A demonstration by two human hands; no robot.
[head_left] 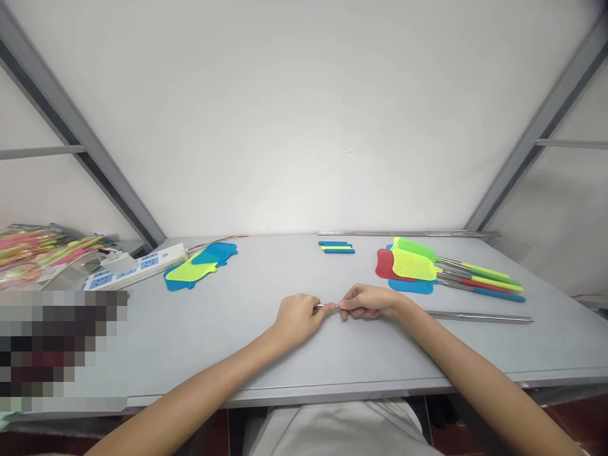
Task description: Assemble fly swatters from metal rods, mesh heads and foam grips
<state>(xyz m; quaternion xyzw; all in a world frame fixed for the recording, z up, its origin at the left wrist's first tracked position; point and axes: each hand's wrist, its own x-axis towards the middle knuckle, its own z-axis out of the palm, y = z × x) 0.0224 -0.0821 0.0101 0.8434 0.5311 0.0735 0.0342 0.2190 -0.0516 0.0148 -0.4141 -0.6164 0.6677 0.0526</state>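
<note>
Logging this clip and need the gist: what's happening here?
A person works at a table, the left hand and right hand close together, holding a thin metal rod between them. Loose swatter heads lie to the left, short tubes farther back, and several swatters, heads on shafts, lie in a pile to the right.

Bare forearms point(209, 387), pale grey garment point(344, 432), soft loose creases
</note>
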